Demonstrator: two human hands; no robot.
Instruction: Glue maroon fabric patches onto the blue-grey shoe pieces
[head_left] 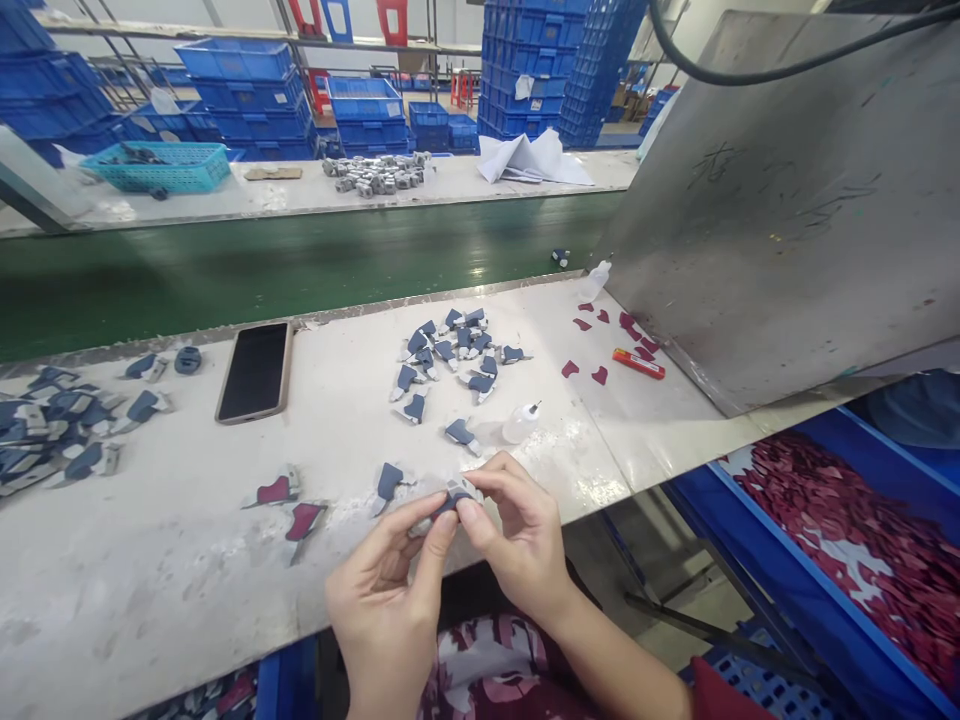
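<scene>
Between the fingertips of both hands is a small grey-and-dark-blue plastic part (454,498), held just over the table's front edge. My left hand (397,575) pinches it from the left, my right hand (517,530) from the right; the fingers cover much of it. One similar blue-grey part (389,481) lies just beyond my left fingers, and another (460,433) is farther off. Left of my hands rest two parts with maroon faces, one (276,489) behind the other (304,520). A small clear bottle with a thin dark tip (520,423) stands beyond my right hand.
A cluster of blue-grey parts (444,352) and a bigger heap (52,425) lie on the white table (172,560). A phone (256,372) lies between them. Maroon pieces and a red-orange tube (638,363) sit near a slanted metal panel (780,190). A blue bin (832,580) is low right.
</scene>
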